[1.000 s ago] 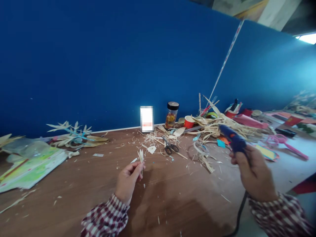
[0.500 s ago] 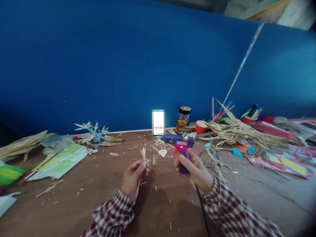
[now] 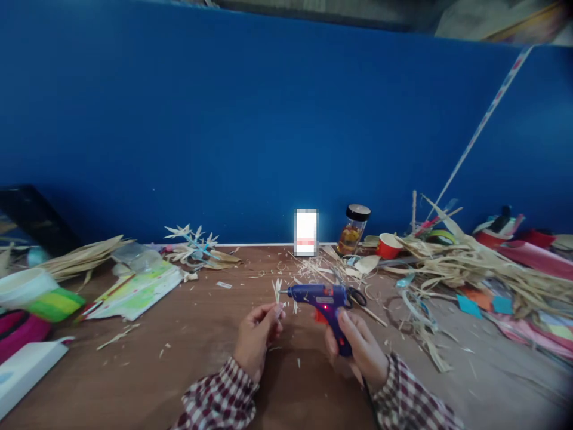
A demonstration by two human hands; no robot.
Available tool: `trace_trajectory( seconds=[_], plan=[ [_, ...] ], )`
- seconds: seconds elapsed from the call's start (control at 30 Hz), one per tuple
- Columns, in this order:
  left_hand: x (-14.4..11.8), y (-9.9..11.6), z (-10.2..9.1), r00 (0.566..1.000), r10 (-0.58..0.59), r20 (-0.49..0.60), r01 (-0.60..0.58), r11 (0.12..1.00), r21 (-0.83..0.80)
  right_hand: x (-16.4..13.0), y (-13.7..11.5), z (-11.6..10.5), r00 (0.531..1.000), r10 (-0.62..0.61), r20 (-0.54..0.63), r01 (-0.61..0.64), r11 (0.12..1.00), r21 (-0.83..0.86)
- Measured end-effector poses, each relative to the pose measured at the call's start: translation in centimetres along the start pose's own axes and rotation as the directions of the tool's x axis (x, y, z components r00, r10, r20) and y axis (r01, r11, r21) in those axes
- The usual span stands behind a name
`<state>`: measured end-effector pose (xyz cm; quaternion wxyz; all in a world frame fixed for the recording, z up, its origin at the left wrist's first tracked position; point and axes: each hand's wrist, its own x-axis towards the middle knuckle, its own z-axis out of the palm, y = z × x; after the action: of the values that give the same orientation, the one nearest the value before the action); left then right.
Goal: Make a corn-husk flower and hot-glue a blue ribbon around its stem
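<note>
Pinched upright in the fingertips of my left hand (image 3: 262, 331) is a small pale bundle of straw-coloured strips (image 3: 277, 290), its pointed ends fanned out at the top. My right hand (image 3: 356, 343) wraps round the handle of a blue hot glue gun (image 3: 320, 294) with a red light glowing on its side. The glue gun points left, its nozzle beside the strips; whether it touches them I cannot tell. A dark cord runs down below my right wrist. Behind the glue gun, black-handled scissors (image 3: 357, 297) lie partly hidden.
Dried husk strips (image 3: 447, 257) pile up at the right, near a red paper cup (image 3: 388, 245) and a black-lidded jar (image 3: 353, 229). A bright, blurred-out rectangle (image 3: 306, 233) stands at the back. Leafy blue-stemmed pieces (image 3: 194, 243) and a painted sheet (image 3: 147, 289) lie left.
The glue gun has come closer to the strips, its nozzle now beside them. The view has shifted left and tilted up slightly, showing more of the table's left side.
</note>
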<state>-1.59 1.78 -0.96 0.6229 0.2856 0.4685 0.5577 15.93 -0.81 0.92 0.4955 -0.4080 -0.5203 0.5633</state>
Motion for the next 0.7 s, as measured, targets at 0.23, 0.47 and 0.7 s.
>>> trace_trajectory(
  seconds=[0.23,0.47,0.7],
  plan=[
    [0.3,0.3,-0.1,0.999,-0.029,-0.014,0.028,0.999,-0.045,-0.4,1.5,-0.1,1.000,0.010,0.007,-0.010,0.998,-0.064],
    [0.4,0.1,-0.1,0.999,-0.047,0.002,0.047,0.997,-0.063,-0.6,2.4,-0.5,0.999,-0.029,0.026,0.032,0.992,-0.125],
    [0.2,0.0,0.0,0.998,-0.057,0.002,0.056,0.996,-0.076,-0.6,2.2,-0.6,0.999,-0.015,0.044,0.022,0.987,-0.157]
  ],
)
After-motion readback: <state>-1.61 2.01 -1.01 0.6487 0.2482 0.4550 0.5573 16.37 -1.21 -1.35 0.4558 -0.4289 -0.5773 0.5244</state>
